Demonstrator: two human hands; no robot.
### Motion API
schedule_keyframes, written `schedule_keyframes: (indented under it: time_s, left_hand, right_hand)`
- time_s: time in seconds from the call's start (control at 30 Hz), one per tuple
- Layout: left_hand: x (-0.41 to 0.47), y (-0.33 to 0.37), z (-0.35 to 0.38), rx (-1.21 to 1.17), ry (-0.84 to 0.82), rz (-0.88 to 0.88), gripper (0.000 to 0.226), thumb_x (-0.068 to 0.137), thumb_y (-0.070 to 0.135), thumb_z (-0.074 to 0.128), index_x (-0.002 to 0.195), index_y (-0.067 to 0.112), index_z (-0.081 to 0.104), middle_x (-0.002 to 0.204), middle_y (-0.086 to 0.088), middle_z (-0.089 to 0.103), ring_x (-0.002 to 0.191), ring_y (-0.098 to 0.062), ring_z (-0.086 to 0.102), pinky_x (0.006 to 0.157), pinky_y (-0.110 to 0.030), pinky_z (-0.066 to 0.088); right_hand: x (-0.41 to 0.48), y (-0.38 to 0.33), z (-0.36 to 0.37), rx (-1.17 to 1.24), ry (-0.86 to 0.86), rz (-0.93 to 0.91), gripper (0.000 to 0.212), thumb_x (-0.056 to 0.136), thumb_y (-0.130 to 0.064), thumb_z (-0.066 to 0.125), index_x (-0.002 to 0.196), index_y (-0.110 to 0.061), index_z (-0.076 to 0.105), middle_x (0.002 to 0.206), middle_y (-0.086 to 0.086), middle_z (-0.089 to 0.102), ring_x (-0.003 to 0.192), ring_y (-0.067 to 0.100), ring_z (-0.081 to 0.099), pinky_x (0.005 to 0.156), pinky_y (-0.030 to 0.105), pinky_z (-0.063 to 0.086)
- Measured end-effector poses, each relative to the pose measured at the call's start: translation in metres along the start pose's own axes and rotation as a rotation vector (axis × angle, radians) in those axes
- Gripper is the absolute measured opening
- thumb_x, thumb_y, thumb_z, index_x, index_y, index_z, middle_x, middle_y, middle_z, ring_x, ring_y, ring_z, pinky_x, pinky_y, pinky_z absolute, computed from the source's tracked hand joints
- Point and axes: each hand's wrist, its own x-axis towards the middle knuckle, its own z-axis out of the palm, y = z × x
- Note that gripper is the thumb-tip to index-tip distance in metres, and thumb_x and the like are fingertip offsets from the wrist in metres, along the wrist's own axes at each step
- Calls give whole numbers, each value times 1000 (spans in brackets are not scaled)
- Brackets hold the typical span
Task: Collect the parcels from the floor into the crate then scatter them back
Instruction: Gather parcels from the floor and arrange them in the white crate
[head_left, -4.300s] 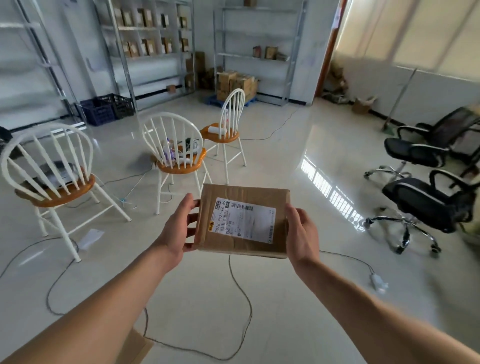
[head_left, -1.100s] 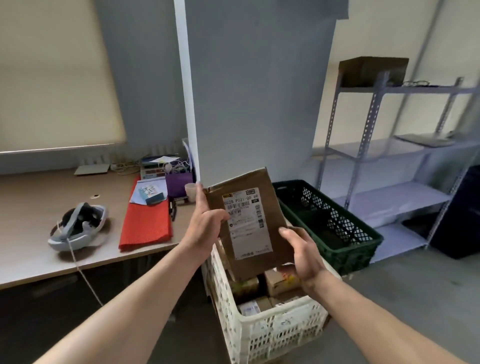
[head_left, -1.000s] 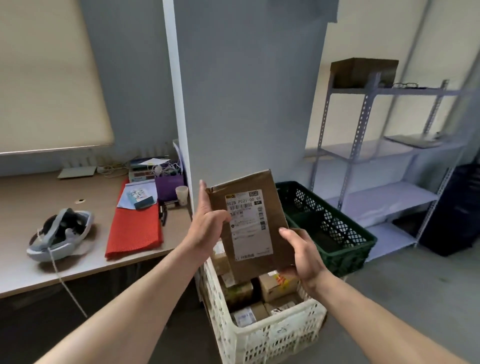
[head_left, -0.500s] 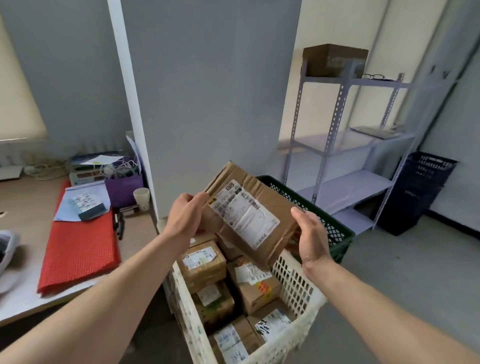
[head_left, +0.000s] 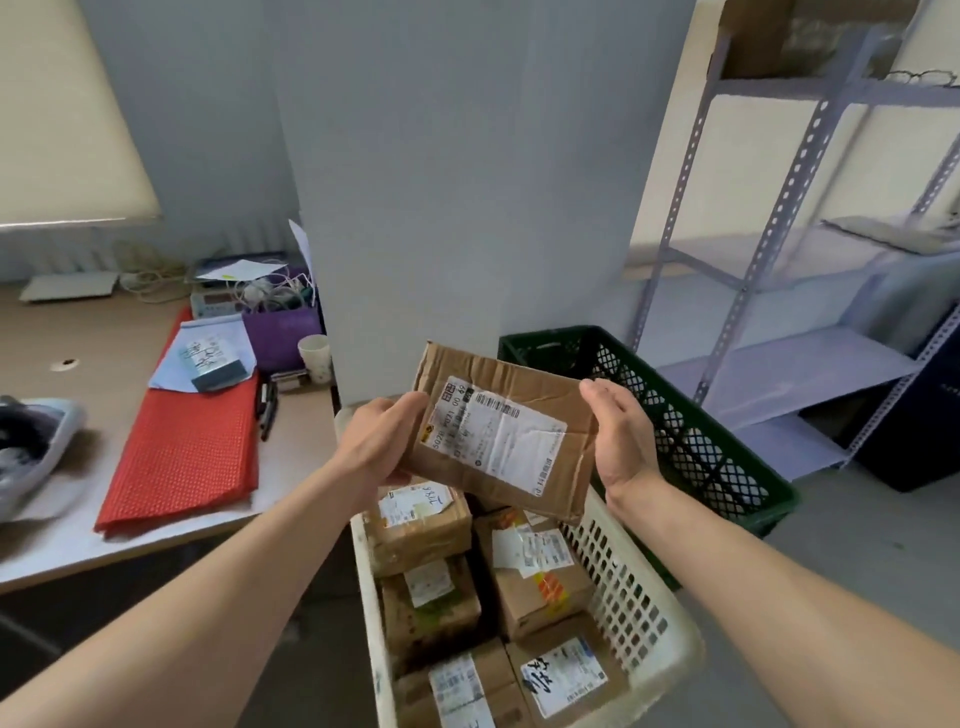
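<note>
I hold a flat brown cardboard parcel (head_left: 501, 441) with a white shipping label between both hands, tilted, just above the far end of a white plastic crate (head_left: 631, 608). My left hand (head_left: 382, 441) grips its left edge. Against its right edge presses the palm of my right hand (head_left: 618, 441). The crate stands on the floor below and holds several labelled cardboard parcels (head_left: 421, 525), packed side by side.
A green lattice crate (head_left: 691, 447) stands right behind the white one. On the left is a desk (head_left: 62, 540) with a red mat (head_left: 187, 447), papers and a cup (head_left: 316, 358). A grey pillar (head_left: 457, 182) rises ahead. Metal shelving (head_left: 779, 364) and grey floor lie on the right.
I turned from the open room to the crate by the desk. Over the last second the parcel went from upright to lying flatter and lower over the crate, and the view dropped toward it.
</note>
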Motion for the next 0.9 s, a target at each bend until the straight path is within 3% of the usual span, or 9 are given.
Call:
schedule_keyframes:
  time_s: [0.07, 0.17, 0.3, 0.37, 0.47, 0.57, 0.63, 0.77, 0.9]
  left_hand:
    - [10, 4, 10, -113, 64, -6, 30, 91, 39, 61, 106, 13, 65, 92, -13, 74, 83, -29, 74, 66, -42, 62]
    - [20, 10, 27, -200, 80, 1, 17, 99, 20, 56, 109, 8, 64, 87, -13, 71, 82, -27, 73, 75, -45, 62]
    - [18, 14, 46, -182, 112, 45, 24, 99, 13, 52, 119, 12, 66, 93, -15, 71, 94, -28, 71, 92, -53, 58]
    - [14, 15, 54, -154, 136, 73, 32, 100, 15, 51, 131, 16, 58, 105, -15, 70, 107, -29, 67, 99, -55, 52]
    - [8, 18, 62, -138, 181, 101, 39, 102, 18, 47, 141, 15, 44, 105, -10, 64, 103, -22, 62, 100, -52, 49]
    - [5, 23, 63, -153, 180, 118, 41, 97, 31, 49, 135, 16, 45, 102, -9, 62, 102, -20, 60, 100, -53, 45]
    - [6, 25, 60, -135, 180, 116, 52, 83, 42, 48, 130, 18, 48, 105, -9, 63, 107, -23, 59, 98, -52, 46]
    - [13, 13, 51, -40, 208, 99, 44, 85, 43, 49, 118, 15, 57, 101, -9, 67, 105, -26, 64, 92, -49, 53]
    - [19, -26, 36, 333, 244, -29, 18, 97, 35, 57, 102, 18, 57, 93, 0, 65, 86, -14, 62, 69, -29, 48]
  right_hand:
    - [20, 4, -4, -55, -82, 35, 53, 84, -65, 63, 108, -17, 69, 101, 8, 75, 98, 30, 72, 96, 53, 56]
    - [49, 9, -12, -110, -195, 128, 74, 63, -78, 57, 98, -14, 64, 91, 8, 69, 90, 32, 69, 91, 51, 56]
    - [82, 18, -23, -163, -380, 208, 47, 97, -54, 55, 68, -19, 64, 74, 5, 68, 78, 29, 68, 84, 47, 56]
    - [94, 29, -24, -209, -457, 270, 45, 102, -47, 51, 73, -19, 72, 80, 8, 73, 87, 32, 72, 86, 51, 60]
    - [100, 45, -17, -269, -546, 344, 42, 102, -52, 48, 100, -20, 76, 93, 11, 78, 95, 33, 74, 83, 53, 64]
    - [100, 58, -6, -273, -591, 405, 45, 104, -52, 45, 121, -17, 66, 99, 12, 79, 92, 31, 76, 65, 42, 63]
    - [99, 64, 1, -279, -606, 436, 48, 103, -55, 44, 128, -18, 61, 101, 12, 79, 92, 32, 76, 71, 45, 64]
    - [95, 71, 5, -323, -605, 424, 55, 101, -64, 42, 123, -18, 64, 101, 12, 79, 94, 31, 75, 76, 45, 61]
    - [90, 78, 1, -466, -600, 325, 48, 98, -60, 55, 106, -15, 68, 93, 9, 76, 92, 29, 73, 87, 48, 58]
